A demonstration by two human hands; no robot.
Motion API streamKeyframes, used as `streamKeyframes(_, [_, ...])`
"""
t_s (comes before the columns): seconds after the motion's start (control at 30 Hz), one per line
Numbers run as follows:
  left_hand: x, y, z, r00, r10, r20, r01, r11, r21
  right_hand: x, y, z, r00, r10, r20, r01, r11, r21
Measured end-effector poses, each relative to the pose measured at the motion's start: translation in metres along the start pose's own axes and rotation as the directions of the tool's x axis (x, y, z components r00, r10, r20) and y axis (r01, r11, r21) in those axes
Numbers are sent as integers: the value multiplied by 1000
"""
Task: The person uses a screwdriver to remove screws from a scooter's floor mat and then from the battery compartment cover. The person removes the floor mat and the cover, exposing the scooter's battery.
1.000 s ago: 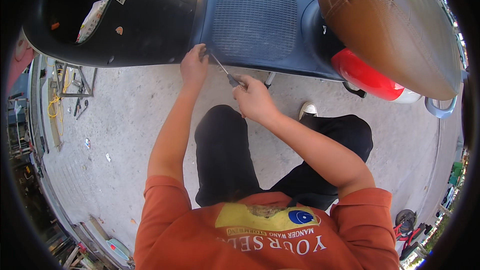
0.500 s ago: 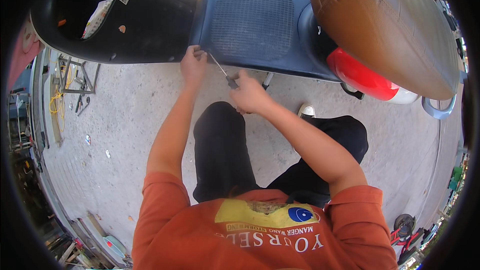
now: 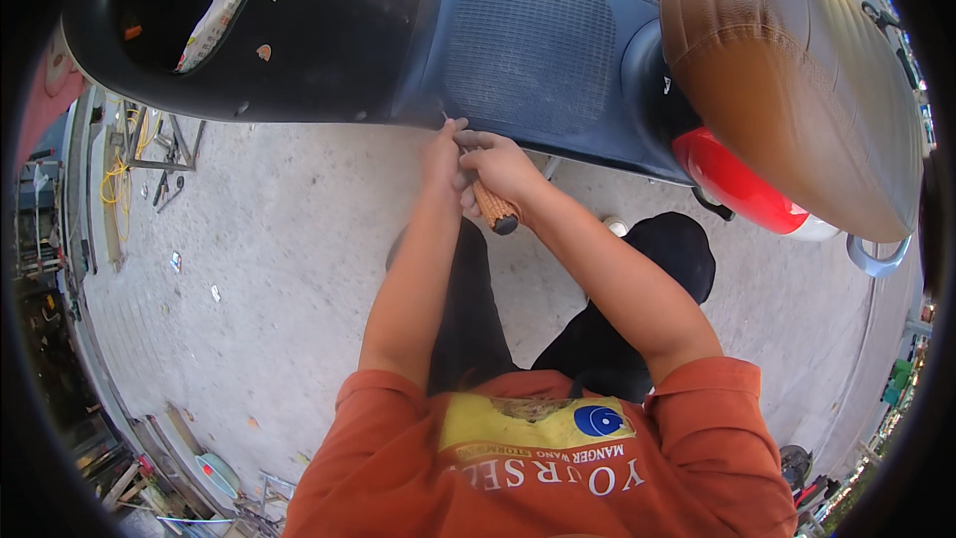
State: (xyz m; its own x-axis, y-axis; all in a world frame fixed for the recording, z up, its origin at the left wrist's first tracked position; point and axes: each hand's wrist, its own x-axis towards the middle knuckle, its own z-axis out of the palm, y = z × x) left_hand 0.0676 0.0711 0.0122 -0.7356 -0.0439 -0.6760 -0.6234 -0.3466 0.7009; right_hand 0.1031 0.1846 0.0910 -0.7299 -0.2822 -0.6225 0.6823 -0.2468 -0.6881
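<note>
My right hand [image 3: 506, 169] is wrapped around a screwdriver whose brown, textured handle [image 3: 494, 204] ends in a black cap below my fingers. Most of its shaft is hidden by both hands. At the scooter's edge my left hand [image 3: 442, 161] is closed, its thumb and fingers pinched around the front of the shaft. A thin metal end pokes out beyond those fingertips toward the dark blue footboard [image 3: 438, 70] of the scooter. Whether that end sits in a screw is too small to tell. Both hands touch or nearly touch each other.
Right of the footboard are the scooter's brown seat [image 3: 787, 90] and red rear panel [image 3: 732, 179]. Its black front shield [image 3: 339, 40] stands at the left. A metal frame [image 3: 164, 154] and a yellow cable [image 3: 116, 184] lie on the concrete floor [image 3: 259, 239].
My hands have come together at the footboard's edge. The screwdriver has turned, so its handle now points toward me. My left hand has closed around its shaft. The scooter appears shifted right in view.
</note>
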Motion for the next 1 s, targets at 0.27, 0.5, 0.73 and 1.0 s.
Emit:
streamKeyframes(0.27, [14, -4, -2, 995, 99, -21, -98, 994, 50, -3, -3, 7, 999, 9, -31, -9, 1000, 14])
streamKeyframes(0.5, [23, -3, -10, 997, 75, -11, -75, 997, -10, 14, 8, 8, 997, -11, -70, 8, 999, -43])
streamKeyframes(0.73, [35, -23, -10, 971, 234, -50, -230, 970, 77, 24, 31, 4, 986, -118, -120, 104, 988, -115])
streamKeyframes(1.0, [29, -32, -9, 960, 278, 18, -276, 959, -66, 34, 59, -6, 969, -208, -131, 183, 967, -176])
